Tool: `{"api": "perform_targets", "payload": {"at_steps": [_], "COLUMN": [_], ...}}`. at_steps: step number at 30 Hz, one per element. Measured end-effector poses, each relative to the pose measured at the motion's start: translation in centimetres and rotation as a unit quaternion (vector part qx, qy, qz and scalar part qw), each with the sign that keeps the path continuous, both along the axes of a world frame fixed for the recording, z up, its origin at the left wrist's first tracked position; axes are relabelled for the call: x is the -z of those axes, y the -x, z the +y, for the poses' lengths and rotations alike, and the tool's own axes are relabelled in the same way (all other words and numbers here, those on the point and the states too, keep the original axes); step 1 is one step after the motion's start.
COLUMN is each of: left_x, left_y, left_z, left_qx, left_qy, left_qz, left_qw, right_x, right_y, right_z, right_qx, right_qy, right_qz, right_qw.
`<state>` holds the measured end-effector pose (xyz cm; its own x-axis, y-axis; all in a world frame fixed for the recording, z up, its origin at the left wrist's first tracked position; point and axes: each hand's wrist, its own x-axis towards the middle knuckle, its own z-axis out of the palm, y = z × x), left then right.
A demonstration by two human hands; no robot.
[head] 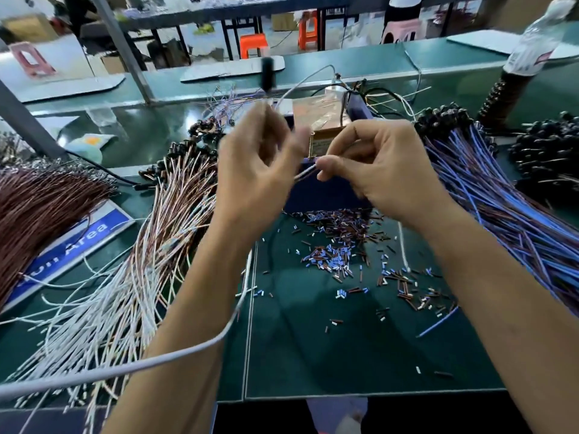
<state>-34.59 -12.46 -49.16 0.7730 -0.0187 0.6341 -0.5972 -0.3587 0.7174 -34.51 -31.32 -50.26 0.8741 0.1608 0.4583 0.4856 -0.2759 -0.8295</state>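
Fig.: R hand pinched the thin wire betw. thumb & forefinger, L hand curled at its other end (blurred; grip could not be told), both raised just before the blue machine, prob. to aim the tip.

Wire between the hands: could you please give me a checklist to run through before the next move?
1. Grip of right hand on wire: pinched near its end, ok.
2. Hold of left hand on wire: blurred, cannot tell.
3. Wire end aligned with blue machine: its inlet is hidden by the hands, cannot tell.
4. The green mat free of offcuts: scattered widely, not ok.
5. Arms free of grey cable: it crosses the left forearm, not ok.
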Motion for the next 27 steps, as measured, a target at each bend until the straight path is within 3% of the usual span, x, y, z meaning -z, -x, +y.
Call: {"api": "perform_targets", "payload": {"at_steps": [4, 10, 17, 21, 25, 27], "left_x": [2.0, 4.9, 7.3, 8.2, 8.7, 8.7], "left_y": [-0.4, -1.0, -1.3, -1.6, -2.0, -2.0], "left_z": [-0.5, -0.6, -0.6, -0.6, 0.5, 0.9], "left_qx": [0.053, 0.075, 0.142, 0.151, 0.142, 0.149], "left_qy": [-0.16, -0.223, -0.087, -0.083, -0.072, -0.034], "left_qz": [-0.049, -0.024, 0.104, 0.152, 0.191, 0.194], "left_qw": [0.984, 0.972, 0.98, 0.973, 0.968, 0.969], "right_x": [0.6, 3.7, 6.3, 6.6, 6.6, 6.3], "right_y": [-0.6, -0.6, -0.6, -0.6, -0.7, -0.5], "right_z": [-1.7, -2.6, -3.1, -3.2, -4.3, -4.9], "right_qx": [-0.009, -0.026, -0.007, 0.006, 0.044, 0.011], "right_qy": [0.089, 0.067, 0.046, 0.049, -0.046, -0.08], "right_qz": [-0.025, 0.01, 0.053, 0.061, 0.111, 0.174], "right_qw": [0.996, 0.997, 0.997, 0.997, 0.992, 0.981]}}
